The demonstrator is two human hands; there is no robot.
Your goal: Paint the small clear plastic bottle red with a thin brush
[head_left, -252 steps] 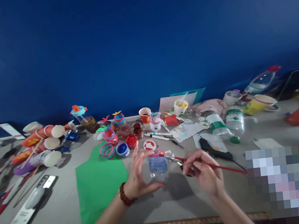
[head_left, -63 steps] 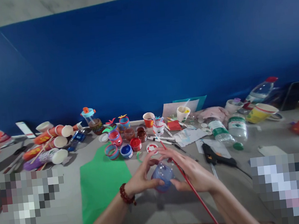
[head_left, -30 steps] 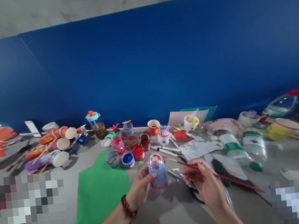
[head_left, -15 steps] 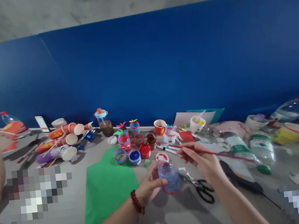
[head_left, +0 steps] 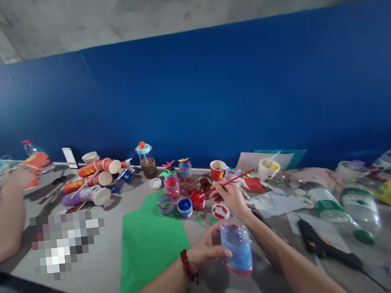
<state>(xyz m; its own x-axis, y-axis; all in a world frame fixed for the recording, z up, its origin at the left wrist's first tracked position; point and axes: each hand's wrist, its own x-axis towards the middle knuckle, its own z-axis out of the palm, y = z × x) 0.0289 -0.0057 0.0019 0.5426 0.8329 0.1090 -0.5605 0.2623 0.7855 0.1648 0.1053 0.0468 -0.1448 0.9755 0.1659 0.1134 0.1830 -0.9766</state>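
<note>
My left hand [head_left: 211, 247] is wrapped round a cut plastic bottle piece [head_left: 239, 250], painted light blue with a red band along its bottom edge. In my right hand [head_left: 230, 198] is a thin red paintbrush [head_left: 238, 176], its tip in the jar of red paint [head_left: 198, 202]. Left of that jar stands a jar of blue paint [head_left: 185, 208]. A jar lid [head_left: 220, 211] smeared with red lies just below my right hand. Several small painted bottle cups, among them a red one with a face [head_left: 172, 186] and a blue-and-red striped one [head_left: 167, 205], stand behind and to the left.
Green paper [head_left: 153, 249] lies left of my left hand. A black glue gun [head_left: 326, 244] and plastic bottles [head_left: 361, 208] are to the right. Paper-cup rolls [head_left: 87, 182] lie at the left, near another person's hand [head_left: 19, 176]. A blue partition [head_left: 211, 98] rises behind.
My right hand has moved the brush from above the bottle piece to the red paint jar. The bottle piece has come slightly nearer and right, and the view has turned a little left.
</note>
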